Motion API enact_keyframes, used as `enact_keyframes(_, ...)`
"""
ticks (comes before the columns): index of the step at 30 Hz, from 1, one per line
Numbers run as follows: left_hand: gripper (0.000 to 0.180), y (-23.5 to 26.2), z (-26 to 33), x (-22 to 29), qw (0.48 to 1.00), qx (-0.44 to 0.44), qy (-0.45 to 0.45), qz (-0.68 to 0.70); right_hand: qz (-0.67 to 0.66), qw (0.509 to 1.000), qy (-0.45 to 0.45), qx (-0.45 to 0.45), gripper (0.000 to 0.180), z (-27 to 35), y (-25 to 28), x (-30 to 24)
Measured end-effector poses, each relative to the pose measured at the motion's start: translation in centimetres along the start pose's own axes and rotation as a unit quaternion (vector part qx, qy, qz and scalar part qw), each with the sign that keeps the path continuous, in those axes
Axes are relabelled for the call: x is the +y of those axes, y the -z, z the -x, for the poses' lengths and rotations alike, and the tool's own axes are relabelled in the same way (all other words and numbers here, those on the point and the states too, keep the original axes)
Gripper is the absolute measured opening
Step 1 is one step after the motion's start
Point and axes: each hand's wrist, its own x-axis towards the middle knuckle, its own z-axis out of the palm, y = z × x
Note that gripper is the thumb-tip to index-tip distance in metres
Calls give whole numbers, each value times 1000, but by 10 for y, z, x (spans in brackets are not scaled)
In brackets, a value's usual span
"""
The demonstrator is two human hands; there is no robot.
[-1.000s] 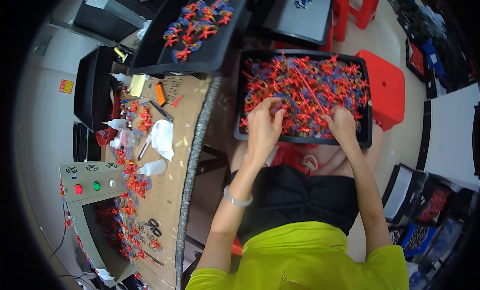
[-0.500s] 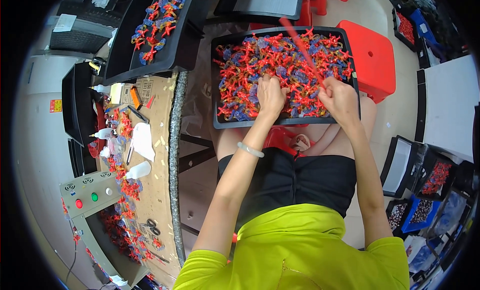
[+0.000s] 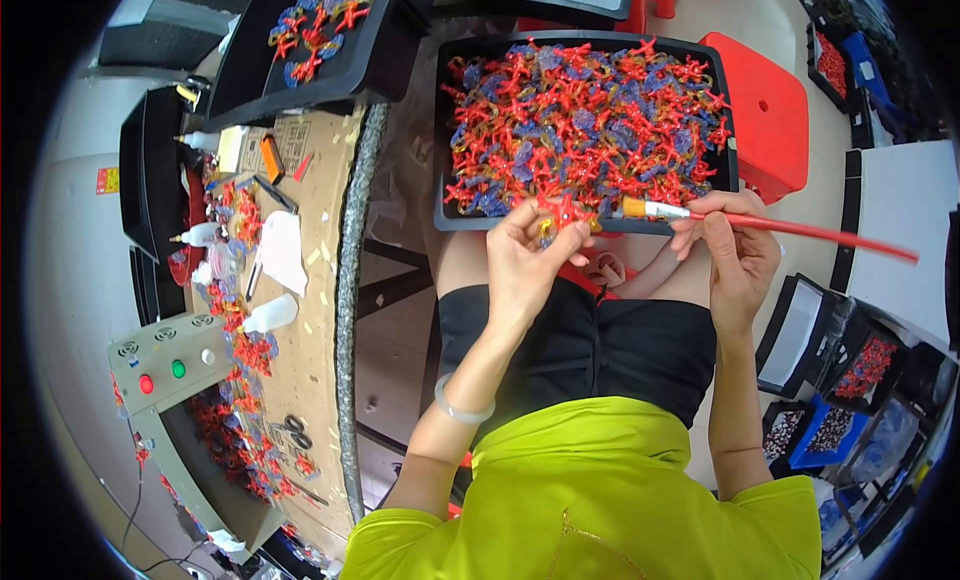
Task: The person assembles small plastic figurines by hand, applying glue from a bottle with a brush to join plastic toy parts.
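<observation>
A black tray (image 3: pixel 450 218) rests on my knees, heaped with several small red, blue and amber plastic pieces (image 3: pixel 585 125). My left hand (image 3: pixel 525 255) pinches one red piece (image 3: pixel 562 212) at the tray's near edge. My right hand (image 3: pixel 735 250) grips a long red-handled brush (image 3: pixel 800 228); its metal collar and tip point left toward the red piece. A pale bangle (image 3: pixel 458 408) sits on my left wrist.
To my left runs a cardboard-topped bench (image 3: pixel 310 310) strewn with more small pieces, glue bottles (image 3: pixel 270 315), scissors (image 3: pixel 293 427) and a grey button box (image 3: pixel 165 365). Another black tray (image 3: pixel 300 80) of pieces lies on it. A red stool (image 3: pixel 770 115) stands beyond; bins (image 3: pixel 830 380) sit at right.
Both hands have drawn back from the heap to the tray's near edge. The left hand now holds one red piece up, and the right hand has swung the brush level toward it.
</observation>
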Motion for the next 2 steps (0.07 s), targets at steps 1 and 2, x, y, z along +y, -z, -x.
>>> enact_keyframes(1,18,2,7,0,1000,0,26,2,-6,1000,2,-27,20,0,-2,-3)
enact_keyframes(2,39,10,13,-4,999,-7,34,-24,-16,998,2,-57,22,0,-6,-2)
